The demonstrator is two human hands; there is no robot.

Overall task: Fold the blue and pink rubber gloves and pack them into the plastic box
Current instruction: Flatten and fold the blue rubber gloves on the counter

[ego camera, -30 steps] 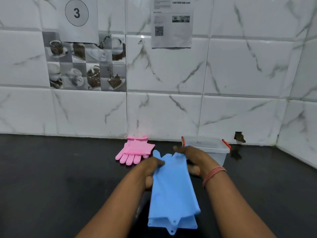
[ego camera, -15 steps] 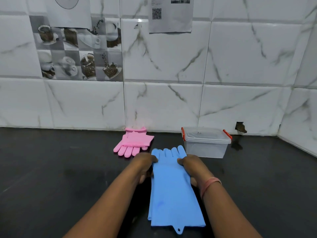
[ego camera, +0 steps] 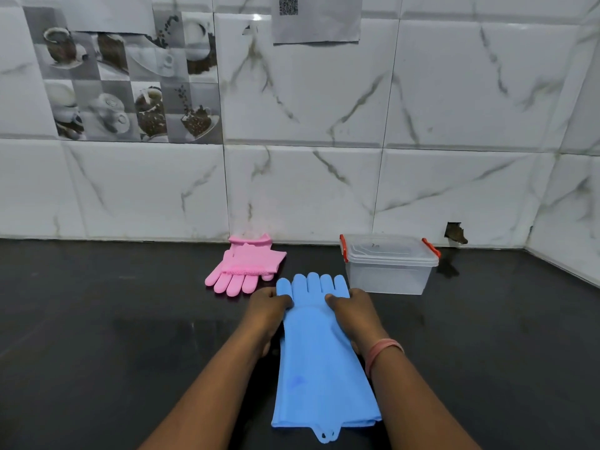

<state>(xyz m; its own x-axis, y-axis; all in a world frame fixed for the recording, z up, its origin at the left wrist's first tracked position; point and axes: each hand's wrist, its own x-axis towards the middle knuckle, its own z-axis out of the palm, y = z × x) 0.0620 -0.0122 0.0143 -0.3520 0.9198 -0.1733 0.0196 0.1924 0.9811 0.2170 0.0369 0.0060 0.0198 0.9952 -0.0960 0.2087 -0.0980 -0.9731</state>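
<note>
Lowered since 1.0 s earlier: blue gloves [ego camera: 319, 352], then held up off the counter with cuffs hanging, now laid flat and full-length on the black counter [ego camera: 97, 336], fingertips toward the wall, cuffs toward the person. Appeared stacked as 2 layers, edges nearly aligned; hanging tabs visible at the cuff end.

Left hand [ego camera: 268, 308]: at the left edge of the blue gloves near the finger bases, thumb pressed on top; other fingers tucked at or under the edge, so a pinch judged likely. Right hand [ego camera: 352, 308]: mirrored at the right edge, thumb on top, remaining fingers hidden at the edge. Pink band [ego camera: 384, 349] on the right wrist.

Pink gloves [ego camera: 245, 267]: lying in a loose stack near the wall, just beyond and left of the blue fingertips, untouched, not folded. Plastic box [ego camera: 389, 264]: clear, orange latches, lid on and seemingly shut, just right of the blue fingertips, close beside the right hand.

Meaning for the task: laying-out and smoothing judged complete; 1st fold not yet made. Nothing packed; lid to be opened before packing.
</note>
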